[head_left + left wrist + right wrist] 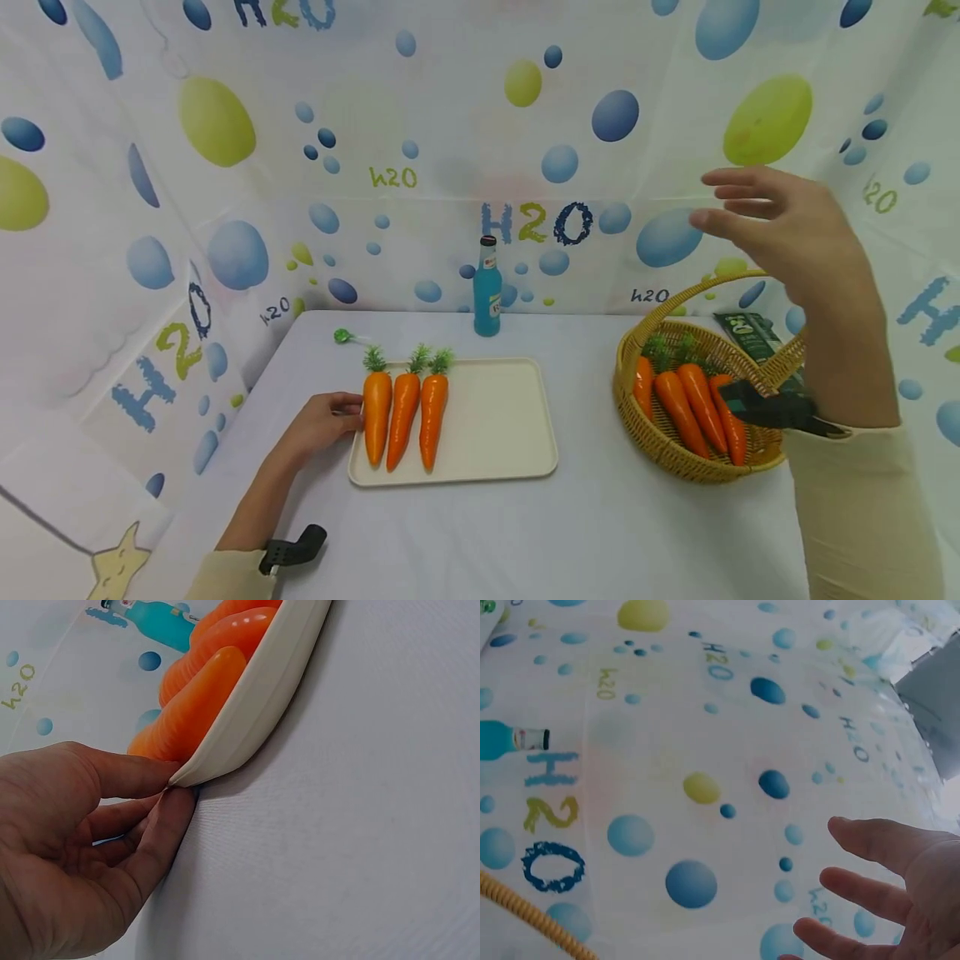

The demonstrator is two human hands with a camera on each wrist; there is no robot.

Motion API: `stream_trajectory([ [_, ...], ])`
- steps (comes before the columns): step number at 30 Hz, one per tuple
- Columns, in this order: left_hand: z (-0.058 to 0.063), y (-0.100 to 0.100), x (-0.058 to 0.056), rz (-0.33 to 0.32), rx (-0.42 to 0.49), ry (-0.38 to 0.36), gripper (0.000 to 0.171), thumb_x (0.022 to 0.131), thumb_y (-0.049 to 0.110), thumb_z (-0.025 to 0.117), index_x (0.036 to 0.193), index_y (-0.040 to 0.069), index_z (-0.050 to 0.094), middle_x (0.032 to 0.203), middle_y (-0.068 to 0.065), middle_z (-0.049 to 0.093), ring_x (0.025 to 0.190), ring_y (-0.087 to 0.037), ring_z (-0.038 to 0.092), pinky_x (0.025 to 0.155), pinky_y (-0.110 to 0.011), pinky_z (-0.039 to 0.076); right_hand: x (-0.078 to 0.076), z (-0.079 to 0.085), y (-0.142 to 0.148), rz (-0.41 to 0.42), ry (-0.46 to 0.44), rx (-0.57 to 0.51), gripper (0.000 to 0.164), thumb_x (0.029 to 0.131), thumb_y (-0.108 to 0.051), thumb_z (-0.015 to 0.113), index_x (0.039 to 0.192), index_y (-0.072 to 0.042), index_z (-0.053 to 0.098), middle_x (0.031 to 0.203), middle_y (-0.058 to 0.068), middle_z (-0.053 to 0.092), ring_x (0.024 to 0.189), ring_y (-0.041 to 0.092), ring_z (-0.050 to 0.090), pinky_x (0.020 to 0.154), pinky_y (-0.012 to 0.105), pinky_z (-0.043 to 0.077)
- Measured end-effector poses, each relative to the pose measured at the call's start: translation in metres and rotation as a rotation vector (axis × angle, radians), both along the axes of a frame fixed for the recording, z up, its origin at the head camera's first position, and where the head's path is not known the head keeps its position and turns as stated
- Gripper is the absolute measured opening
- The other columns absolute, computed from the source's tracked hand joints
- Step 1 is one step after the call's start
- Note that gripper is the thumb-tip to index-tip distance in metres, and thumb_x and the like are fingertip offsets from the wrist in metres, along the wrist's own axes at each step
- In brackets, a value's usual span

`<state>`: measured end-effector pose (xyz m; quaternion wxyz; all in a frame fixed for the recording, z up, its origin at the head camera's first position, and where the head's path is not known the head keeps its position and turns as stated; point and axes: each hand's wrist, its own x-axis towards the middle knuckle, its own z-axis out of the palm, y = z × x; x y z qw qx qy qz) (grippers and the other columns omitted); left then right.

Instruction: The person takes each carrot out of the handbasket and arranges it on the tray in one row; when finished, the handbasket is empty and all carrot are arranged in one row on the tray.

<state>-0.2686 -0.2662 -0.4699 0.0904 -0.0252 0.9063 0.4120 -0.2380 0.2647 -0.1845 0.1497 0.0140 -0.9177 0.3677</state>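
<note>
tray [498, 421] – cream, rounded corners | left grip [326, 423] pinches its rim | right grip [780, 225] – fingers apart, raised

Soft even light, wrist views dimmer, small glare spots on carrots [191, 705], soft shadow under tray [259, 697], head-view edges stretched.

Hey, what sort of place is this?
Probably a staged tabletop setup: an H2O-printed curtain backs a white-covered table, with artificial-looking carrots on a tray.
</note>
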Motion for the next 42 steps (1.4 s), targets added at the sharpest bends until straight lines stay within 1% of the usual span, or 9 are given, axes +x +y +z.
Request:
stream_trajectory([
  [4,0.001,-0.003,0.000,-0.011,-0.005,0.006,0.050,0.088,0.019,0.069,0.132,-0.002,0.058,0.110,-0.012,0.063,0.093,-0.026,0.057,0.084,-0.040,0.051,0.008,-0.014,0.033,-0.074,0.059,-0.023,0.061,0.093,-0.047,0.064,0.149,-0.033,0.045,0.151,0.010,0.042,0.130,0.034,0.046,0.102,0.055,0.039],
  [7,0.002,-0.004,-0.001,-0.017,-0.002,0.009,0.050,0.088,0.019,0.070,0.132,-0.002,0.058,0.111,-0.012,0.063,0.093,-0.025,0.058,0.084,-0.039,0.051,0.012,-0.027,0.053,-0.097,0.079,-0.059,0.058,0.093,-0.043,0.065,0.148,-0.030,0.048,0.146,0.009,0.046,0.119,0.020,0.052,0.102,0.038,0.043],
  [11,0.002,-0.005,-0.001,-0.023,0.011,0.013,0.050,0.088,0.018,0.069,0.132,-0.002,0.058,0.110,-0.012,0.063,0.092,-0.025,0.058,0.083,-0.038,0.051,0.013,-0.050,0.077,-0.096,0.039,-0.087,0.057,0.093,-0.043,0.066,0.145,-0.026,0.051,0.131,0.000,0.052,0.098,0.005,0.050,0.081,0.013,0.047],
  [14,0.002,-0.005,-0.001,-0.026,0.016,0.010,0.050,0.088,0.017,0.069,0.132,-0.003,0.057,0.110,-0.012,0.063,0.091,-0.025,0.058,0.082,-0.037,0.052,0.014,-0.070,0.093,-0.075,-0.019,-0.106,0.054,0.093,-0.043,0.066,0.141,-0.021,0.053,0.117,-0.011,0.054,0.093,0.004,0.051,0.067,0.008,0.045],
  [21,0.000,-0.006,-0.002,-0.025,0.012,0.016,0.049,0.088,0.017,0.069,0.131,-0.002,0.058,0.110,-0.012,0.064,0.093,-0.025,0.058,0.085,-0.040,0.051,0.005,-0.114,0.115,0.027,-0.175,-0.108,0.052,0.094,-0.044,0.063,0.134,-0.012,0.057,0.110,-0.020,0.053,0.098,0.009,0.050,0.070,0.019,0.052],
  [25,-0.002,-0.007,-0.001,-0.031,0.014,0.020,0.049,0.088,0.017,0.069,0.131,-0.003,0.058,0.110,-0.014,0.064,0.094,-0.026,0.059,0.086,-0.040,0.051,-0.011,-0.137,0.116,0.116,-0.305,-0.073,0.059,0.096,-0.047,0.059,0.139,-0.008,0.054,0.125,-0.001,0.060,0.114,0.025,0.053,0.083,0.038,0.054],
  [30,-0.004,-0.008,0.001,-0.024,0.014,0.013,0.049,0.088,0.018,0.069,0.131,-0.003,0.058,0.110,-0.013,0.064,0.093,-0.026,0.058,0.085,-0.040,0.051,-0.035,-0.166,0.108,0.168,-0.469,-0.079,0.066,0.097,-0.047,0.058,0.145,-0.002,0.046,0.141,0.027,0.048,0.126,0.047,0.044,0.093,0.060,0.045],
  [37,-0.003,-0.008,0.003,-0.018,0.016,0.017,0.050,0.088,0.018,0.069,0.132,-0.003,0.058,0.109,-0.012,0.063,0.093,-0.026,0.058,0.084,-0.040,0.051,-0.066,-0.193,0.105,0.171,-0.589,0.019,0.065,0.098,-0.042,0.059,0.143,0.002,0.047,0.142,0.032,0.040,0.124,0.050,0.044,0.088,0.053,0.051],
  [42,-0.001,-0.008,0.003,-0.028,0.018,0.023,0.050,0.088,0.019,0.069,0.132,-0.003,0.058,0.109,-0.012,0.064,0.093,-0.025,0.058,0.085,-0.040,0.051,-0.075,-0.204,0.101,0.184,-0.621,0.043,0.054,0.098,-0.030,0.061,0.138,0.005,0.052,0.138,0.030,0.047,0.123,0.048,0.046,0.091,0.053,0.049],
])
